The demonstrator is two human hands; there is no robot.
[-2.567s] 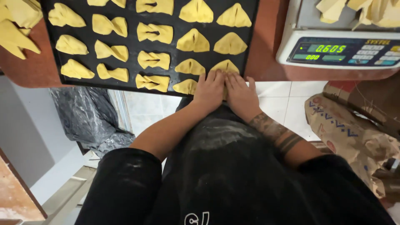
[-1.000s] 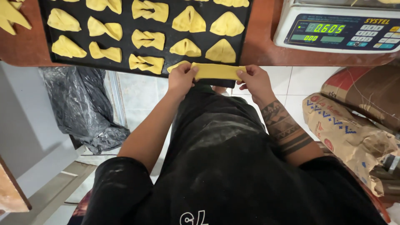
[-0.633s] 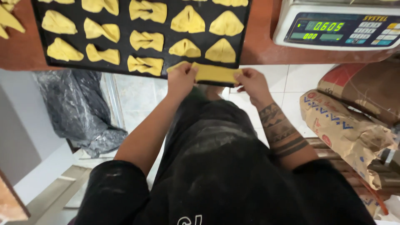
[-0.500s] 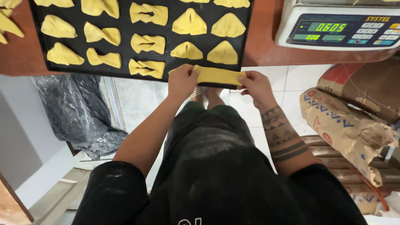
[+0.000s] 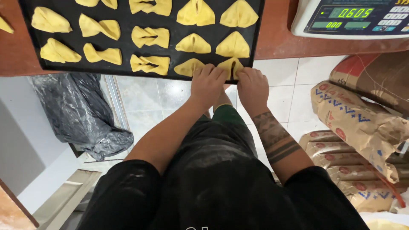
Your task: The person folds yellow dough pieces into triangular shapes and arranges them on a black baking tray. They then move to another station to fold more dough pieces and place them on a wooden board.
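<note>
A black baking tray (image 5: 128, 73) on the reddish bench (image 5: 277, 42) holds rows of yellow folded dough pieces, some bow-shaped, some triangular. At its near right corner, the left hand (image 5: 207, 84) and right hand (image 5: 252, 85) meet over one dough piece (image 5: 232, 66), fingers pressed together, pinching its fold into a peak.

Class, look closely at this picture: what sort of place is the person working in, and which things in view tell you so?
Probably a bakery or pastry workshop. A black baking tray holds rows of folded yellow dough pieces, a digital weighing scale sits on the counter, and large paper sacks, likely flour, are stacked on the tiled floor. Both hands shape a piece at the tray's edge.
</note>
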